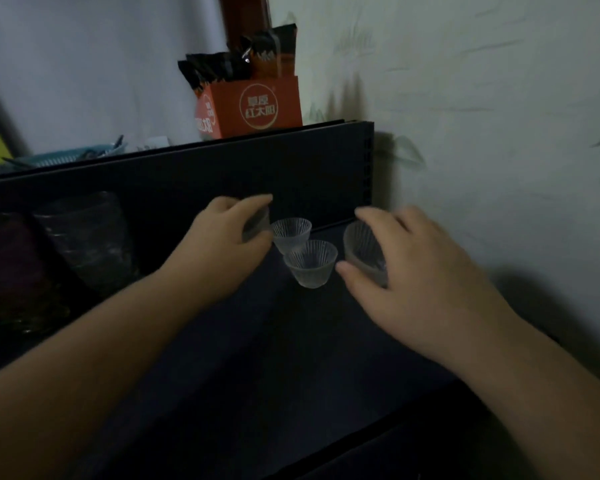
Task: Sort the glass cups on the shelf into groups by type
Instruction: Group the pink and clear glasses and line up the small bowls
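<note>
Hands reach onto the dark shelf (291, 323). I see my left hand (227, 237) curled around a small glass cup (257, 225), mostly hidden by the fingers. My right hand (420, 275) grips a ribbed cup (362, 249), tilted, between thumb and fingers. Two ribbed cups stand between the hands, the rear cup (291, 232) and the front cup (310, 263), touching each other. Taller stacked glasses (90, 237) stand well apart on the left. An orange box (253, 107) sits on the upper level.
</note>
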The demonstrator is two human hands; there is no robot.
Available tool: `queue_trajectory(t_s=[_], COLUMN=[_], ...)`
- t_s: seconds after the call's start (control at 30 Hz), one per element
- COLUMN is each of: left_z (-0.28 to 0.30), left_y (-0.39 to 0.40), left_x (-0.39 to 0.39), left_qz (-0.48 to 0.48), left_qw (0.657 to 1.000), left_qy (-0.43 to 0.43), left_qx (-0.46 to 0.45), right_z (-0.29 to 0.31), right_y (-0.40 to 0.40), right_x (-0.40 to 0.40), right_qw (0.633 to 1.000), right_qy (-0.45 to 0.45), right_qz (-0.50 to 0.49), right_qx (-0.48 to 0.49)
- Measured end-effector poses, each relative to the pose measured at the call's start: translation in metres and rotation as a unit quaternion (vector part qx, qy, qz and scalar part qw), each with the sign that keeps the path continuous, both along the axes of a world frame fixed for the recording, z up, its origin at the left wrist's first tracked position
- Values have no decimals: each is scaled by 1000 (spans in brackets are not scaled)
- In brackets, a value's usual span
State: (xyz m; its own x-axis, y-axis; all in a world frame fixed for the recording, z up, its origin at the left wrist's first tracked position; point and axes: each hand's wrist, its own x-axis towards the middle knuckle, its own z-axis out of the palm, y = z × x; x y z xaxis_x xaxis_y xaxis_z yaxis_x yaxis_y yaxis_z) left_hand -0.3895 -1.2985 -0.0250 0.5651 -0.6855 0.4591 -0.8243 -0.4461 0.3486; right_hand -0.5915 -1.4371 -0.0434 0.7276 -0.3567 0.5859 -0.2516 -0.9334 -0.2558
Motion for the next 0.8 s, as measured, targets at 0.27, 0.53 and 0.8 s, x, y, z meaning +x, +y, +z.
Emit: queue_trajectory(t_s=[0.27,0.53,0.8], left_z=[3,-28,-36], left_y=[-72,-57,-2], left_x=[43,56,64], left_qz=[-55,-12,107], left_qw=[993,989,983], left_qy=[18,127,23], left_qx=[107,76,147], right_z=[24,-16,-19], right_y=[-17,-21,-17], right_x=[75,85,90], right_qw=[999,993,991], right_qy=[21,85,118], right_qz=[43,79,68], right_qx=[-12,11,-3])
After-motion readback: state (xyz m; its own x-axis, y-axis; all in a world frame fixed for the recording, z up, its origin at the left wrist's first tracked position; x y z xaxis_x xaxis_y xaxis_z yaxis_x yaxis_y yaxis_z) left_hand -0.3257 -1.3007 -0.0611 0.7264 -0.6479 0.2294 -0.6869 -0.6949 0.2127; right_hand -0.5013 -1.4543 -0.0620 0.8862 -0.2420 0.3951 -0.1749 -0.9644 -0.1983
